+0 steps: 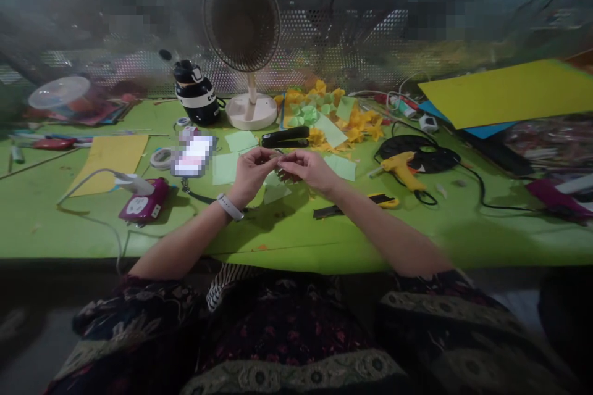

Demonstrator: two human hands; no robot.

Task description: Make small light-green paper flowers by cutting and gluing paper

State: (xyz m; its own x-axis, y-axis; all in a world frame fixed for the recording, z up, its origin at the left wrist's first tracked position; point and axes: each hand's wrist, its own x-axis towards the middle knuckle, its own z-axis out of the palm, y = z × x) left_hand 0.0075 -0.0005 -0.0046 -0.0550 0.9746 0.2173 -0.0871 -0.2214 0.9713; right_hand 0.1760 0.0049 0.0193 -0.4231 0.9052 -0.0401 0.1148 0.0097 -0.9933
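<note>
My left hand (pixel 253 174) and my right hand (pixel 306 169) meet fingertip to fingertip over the middle of the green table. Both are closed in a pinch, and whatever lies between the fingers is too small and hidden to name. Beneath them is a pale green paper piece (pixel 277 191), with more green paper (pixel 224 169) beside my left hand and another sheet (pixel 341 167) to the right. Just beyond the fingers lies a black stapler (pixel 285 137). Nearer my right forearm rests a yellow and black utility knife (pixel 327 212).
Yellow paper flowers (pixel 364 125) are heaped behind the stapler. A desk fan (pixel 251 112) and a black jug (pixel 199 99) stand at the back. Right of my hands lie a yellow glue gun (pixel 404 171) and its cord; left are a phone (pixel 193 156), tape roll (pixel 162 158) and purple power bank (pixel 145 200).
</note>
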